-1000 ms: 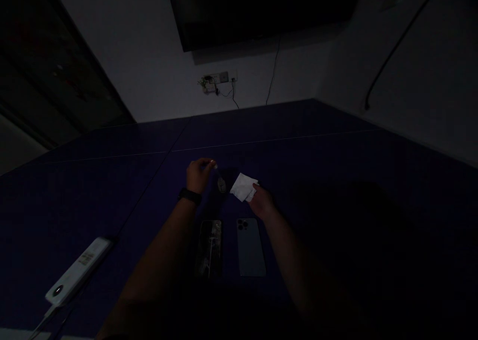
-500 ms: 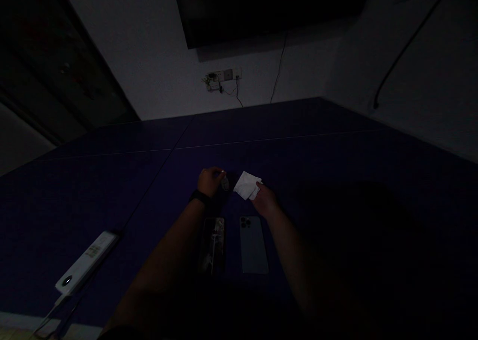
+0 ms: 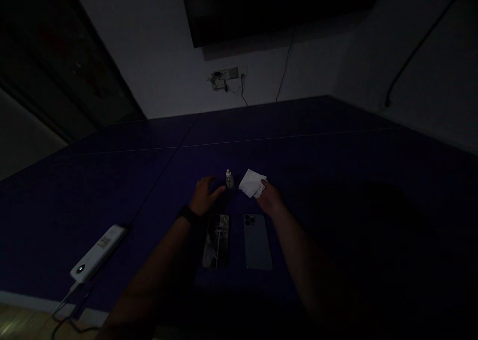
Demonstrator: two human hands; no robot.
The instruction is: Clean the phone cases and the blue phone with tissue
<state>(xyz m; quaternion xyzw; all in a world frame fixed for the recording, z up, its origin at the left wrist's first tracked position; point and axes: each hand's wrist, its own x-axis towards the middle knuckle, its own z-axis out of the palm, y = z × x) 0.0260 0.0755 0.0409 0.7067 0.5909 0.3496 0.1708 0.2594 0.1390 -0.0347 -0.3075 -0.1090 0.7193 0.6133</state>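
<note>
My left hand (image 3: 204, 194), with a dark band on its wrist, is open beside a small clear bottle (image 3: 229, 181) with a white top. The bottle stands upright on the dark blue surface, a little right of my thumb. My right hand (image 3: 269, 196) grips a folded white tissue (image 3: 253, 182) by its right edge. Nearer to me lie two flat things: a phone (image 3: 258, 241) with its grey-blue back and cameras up, and a dark phone or phone case (image 3: 216, 241) with a pale pattern. The room is dim, so fine detail is lost.
A white power strip or power bank (image 3: 97, 253) with a cable lies at the left. Wall sockets (image 3: 226, 76) with plugs and wires are beyond the surface's far edge. A large dark screen (image 3: 280, 11) hangs above.
My left hand has let go of the bottle's top and drawn back to the left, fingers spreading. My right hand still holds the tissue. The view has shifted slightly.
</note>
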